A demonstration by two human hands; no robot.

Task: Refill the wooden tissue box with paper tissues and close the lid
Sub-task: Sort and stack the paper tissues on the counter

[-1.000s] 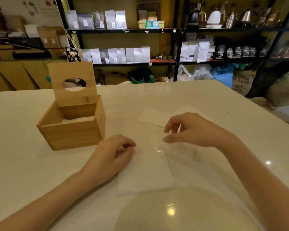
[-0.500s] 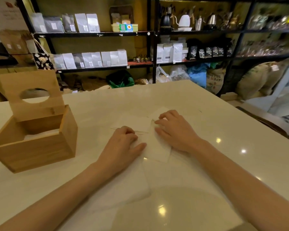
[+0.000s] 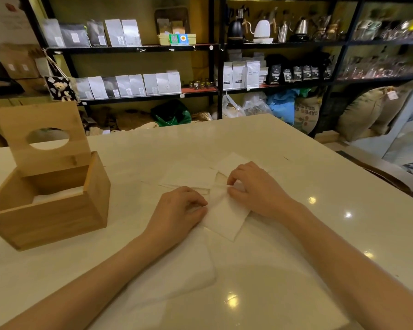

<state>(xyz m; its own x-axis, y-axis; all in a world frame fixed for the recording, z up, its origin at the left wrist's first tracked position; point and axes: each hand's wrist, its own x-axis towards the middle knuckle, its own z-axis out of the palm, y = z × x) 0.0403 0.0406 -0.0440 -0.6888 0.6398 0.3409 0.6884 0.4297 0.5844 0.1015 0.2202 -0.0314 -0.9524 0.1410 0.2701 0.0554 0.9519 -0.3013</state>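
Closest to the camera there's a big flat tissue sheet (image 3: 177, 277) spread on the white tabletop (image 3: 296, 270), partly under the left forearm. A bit further out, both hands are working a smaller folded tissue (image 3: 224, 219) in the middle of the tabletop. The left hand (image 3: 179, 211) has its fingers curled down onto the tissue's left edge, looks like a light pinch. The right hand (image 3: 255, 186) is pinching the top of it between thumb and fingertips. More loose tissues (image 3: 191, 178) lie just beyond, overlapping each other.

My read: this is the gather-and-fold step, getting a tissue into shape before it goes in. Next it needs lifting without letting it unfold, then carrying over to the left and laying flat inside.

The wooden tissue box (image 3: 50, 210) sits off to the left, well apart from the hands, with its lid (image 3: 43, 136) standing upright at the back, oval hole showing. Some white tissue is already inside, so the refill is underway but the lid is not yet shut. Nothing sits between the hands and the box; only the upright lid could get bumped. Behind the tabletop are black shelves (image 3: 215, 46) with bags and kettles, and sacks on the floor.
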